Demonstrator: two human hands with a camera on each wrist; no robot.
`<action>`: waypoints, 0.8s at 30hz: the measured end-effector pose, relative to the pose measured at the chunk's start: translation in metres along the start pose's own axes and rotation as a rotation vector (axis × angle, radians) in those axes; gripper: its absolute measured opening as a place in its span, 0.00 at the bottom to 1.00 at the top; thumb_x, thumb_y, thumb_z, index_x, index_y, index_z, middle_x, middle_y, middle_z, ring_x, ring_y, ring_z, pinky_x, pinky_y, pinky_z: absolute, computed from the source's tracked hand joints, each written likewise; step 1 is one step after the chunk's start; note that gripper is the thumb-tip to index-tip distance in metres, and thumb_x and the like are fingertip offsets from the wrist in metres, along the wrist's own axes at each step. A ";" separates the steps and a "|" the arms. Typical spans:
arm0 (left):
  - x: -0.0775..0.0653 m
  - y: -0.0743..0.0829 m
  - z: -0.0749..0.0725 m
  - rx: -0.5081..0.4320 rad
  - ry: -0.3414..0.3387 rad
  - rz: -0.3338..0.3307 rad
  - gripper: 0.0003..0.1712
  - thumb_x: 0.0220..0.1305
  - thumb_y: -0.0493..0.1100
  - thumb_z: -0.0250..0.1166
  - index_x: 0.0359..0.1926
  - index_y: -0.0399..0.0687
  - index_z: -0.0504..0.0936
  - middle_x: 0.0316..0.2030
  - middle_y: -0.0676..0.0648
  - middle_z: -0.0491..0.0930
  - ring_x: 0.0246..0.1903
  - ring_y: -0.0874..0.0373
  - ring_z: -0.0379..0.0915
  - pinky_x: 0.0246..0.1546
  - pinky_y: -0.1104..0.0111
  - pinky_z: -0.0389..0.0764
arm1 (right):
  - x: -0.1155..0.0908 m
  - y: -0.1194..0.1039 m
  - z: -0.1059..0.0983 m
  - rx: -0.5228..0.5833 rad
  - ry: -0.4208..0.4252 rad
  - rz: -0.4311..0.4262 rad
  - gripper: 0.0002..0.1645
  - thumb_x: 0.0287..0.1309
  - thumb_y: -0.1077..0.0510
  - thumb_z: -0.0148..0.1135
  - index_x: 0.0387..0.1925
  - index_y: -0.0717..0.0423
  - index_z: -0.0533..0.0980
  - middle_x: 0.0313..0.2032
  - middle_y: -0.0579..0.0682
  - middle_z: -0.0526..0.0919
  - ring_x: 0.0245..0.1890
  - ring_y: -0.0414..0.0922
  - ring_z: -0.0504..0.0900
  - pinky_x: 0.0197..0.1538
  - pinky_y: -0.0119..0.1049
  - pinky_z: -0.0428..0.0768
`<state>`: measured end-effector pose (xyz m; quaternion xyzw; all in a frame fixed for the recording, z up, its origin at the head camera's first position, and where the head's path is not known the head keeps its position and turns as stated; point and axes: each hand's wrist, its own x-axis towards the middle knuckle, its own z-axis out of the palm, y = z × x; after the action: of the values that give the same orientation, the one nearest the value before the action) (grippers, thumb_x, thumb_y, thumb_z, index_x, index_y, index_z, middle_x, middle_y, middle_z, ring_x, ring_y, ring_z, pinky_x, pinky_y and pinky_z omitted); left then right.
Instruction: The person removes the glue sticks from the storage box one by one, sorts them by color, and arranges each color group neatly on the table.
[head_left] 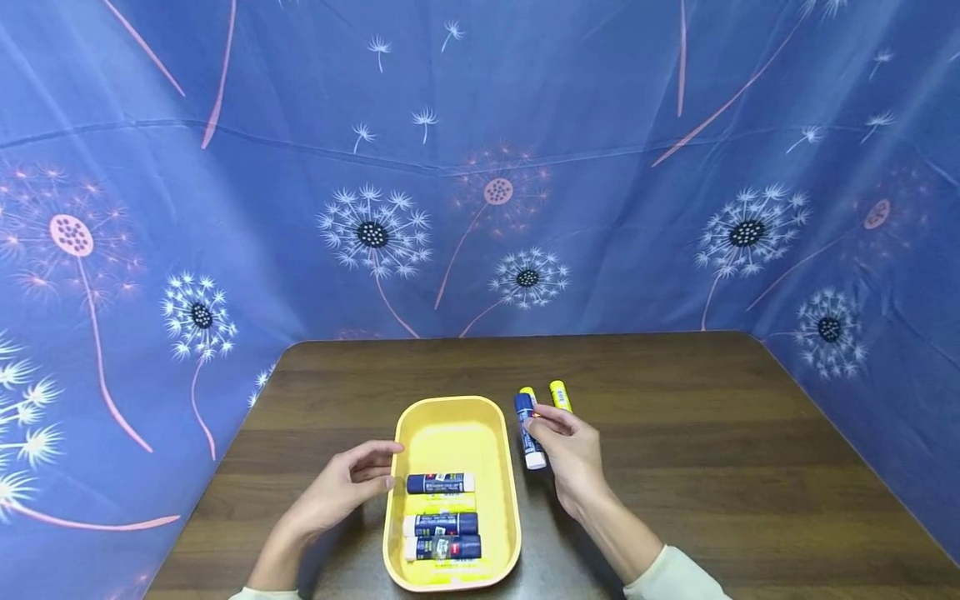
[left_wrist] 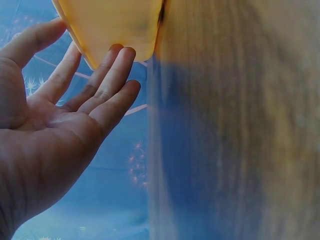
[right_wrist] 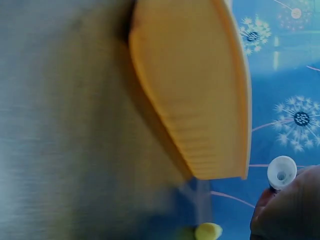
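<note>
My right hand (head_left: 573, 460) pinches a dark blue glue stick (head_left: 533, 450) with a white end, held beside the right rim of a yellow tray (head_left: 450, 442). In the right wrist view only that white end (right_wrist: 282, 172) and part of the hand show. My left hand (head_left: 339, 490) is at the tray's left rim, fingers loosely extended and fingertips right at the wall, as the left wrist view also shows. Inside the tray's near half, blue glue sticks (head_left: 441, 524) and yellow glue sticks (head_left: 459, 502) lie crosswise in a column.
Beyond my right hand a yellow glue stick (head_left: 559, 395) rests on the brown wooden table (head_left: 675, 433). Another yellow glue stick (head_left: 528, 391) is mostly hidden behind the held one. A blue dandelion-print cloth (head_left: 615, 208) hangs around the table's back and sides.
</note>
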<state>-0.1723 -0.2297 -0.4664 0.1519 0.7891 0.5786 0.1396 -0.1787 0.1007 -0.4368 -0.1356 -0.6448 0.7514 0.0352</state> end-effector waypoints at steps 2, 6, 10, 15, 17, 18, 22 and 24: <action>0.000 0.000 0.000 0.005 0.001 0.001 0.29 0.69 0.39 0.68 0.68 0.35 0.73 0.60 0.27 0.78 0.60 0.36 0.78 0.53 0.77 0.80 | -0.004 0.005 -0.004 -0.017 0.014 0.008 0.26 0.59 0.65 0.70 0.59 0.68 0.79 0.36 0.44 0.86 0.37 0.36 0.83 0.40 0.27 0.82; 0.000 -0.001 0.000 0.006 0.000 0.003 0.29 0.69 0.39 0.68 0.67 0.35 0.73 0.60 0.27 0.78 0.60 0.36 0.79 0.53 0.76 0.80 | -0.011 0.016 -0.010 -0.072 0.035 0.012 0.25 0.57 0.65 0.71 0.57 0.67 0.79 0.38 0.47 0.87 0.37 0.37 0.83 0.39 0.27 0.82; 0.001 -0.002 -0.001 -0.004 -0.003 0.010 0.29 0.69 0.38 0.67 0.67 0.33 0.72 0.60 0.27 0.77 0.60 0.36 0.78 0.53 0.75 0.81 | -0.020 0.027 -0.015 -0.133 0.051 0.017 0.25 0.57 0.64 0.71 0.57 0.66 0.79 0.41 0.52 0.88 0.38 0.37 0.83 0.39 0.27 0.82; 0.001 -0.002 -0.001 -0.006 -0.007 0.017 0.29 0.69 0.38 0.67 0.67 0.33 0.72 0.60 0.27 0.77 0.60 0.37 0.79 0.53 0.75 0.81 | -0.033 0.037 -0.021 -0.185 0.044 0.026 0.26 0.57 0.64 0.71 0.57 0.68 0.78 0.42 0.56 0.86 0.37 0.39 0.83 0.39 0.27 0.82; 0.001 -0.001 -0.001 -0.007 -0.003 0.019 0.29 0.69 0.37 0.67 0.67 0.32 0.72 0.60 0.27 0.78 0.59 0.38 0.79 0.53 0.75 0.81 | -0.037 0.040 -0.023 -0.207 0.039 0.021 0.26 0.56 0.65 0.72 0.57 0.68 0.79 0.42 0.57 0.86 0.36 0.39 0.83 0.38 0.26 0.82; 0.001 -0.001 -0.001 -0.005 -0.005 0.023 0.29 0.69 0.37 0.67 0.67 0.32 0.72 0.60 0.27 0.78 0.59 0.38 0.80 0.53 0.75 0.81 | -0.039 0.041 -0.023 -0.221 0.037 0.016 0.26 0.56 0.65 0.72 0.57 0.68 0.79 0.42 0.57 0.86 0.35 0.39 0.83 0.37 0.27 0.82; 0.001 0.000 -0.001 -0.005 -0.004 0.024 0.29 0.69 0.37 0.66 0.67 0.31 0.71 0.59 0.26 0.78 0.59 0.38 0.80 0.53 0.74 0.81 | -0.041 0.046 -0.027 -0.278 0.041 -0.011 0.26 0.55 0.65 0.73 0.56 0.68 0.79 0.40 0.57 0.86 0.33 0.38 0.82 0.35 0.27 0.81; 0.000 0.000 -0.001 -0.007 -0.013 0.021 0.29 0.69 0.37 0.66 0.68 0.31 0.71 0.59 0.26 0.77 0.59 0.37 0.79 0.52 0.74 0.81 | -0.041 0.049 -0.030 -0.305 0.044 -0.021 0.26 0.54 0.65 0.73 0.55 0.68 0.79 0.40 0.57 0.86 0.33 0.38 0.82 0.35 0.27 0.81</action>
<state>-0.1728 -0.2300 -0.4663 0.1636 0.7846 0.5816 0.1392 -0.1260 0.1117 -0.4819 -0.1488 -0.7520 0.6411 0.0362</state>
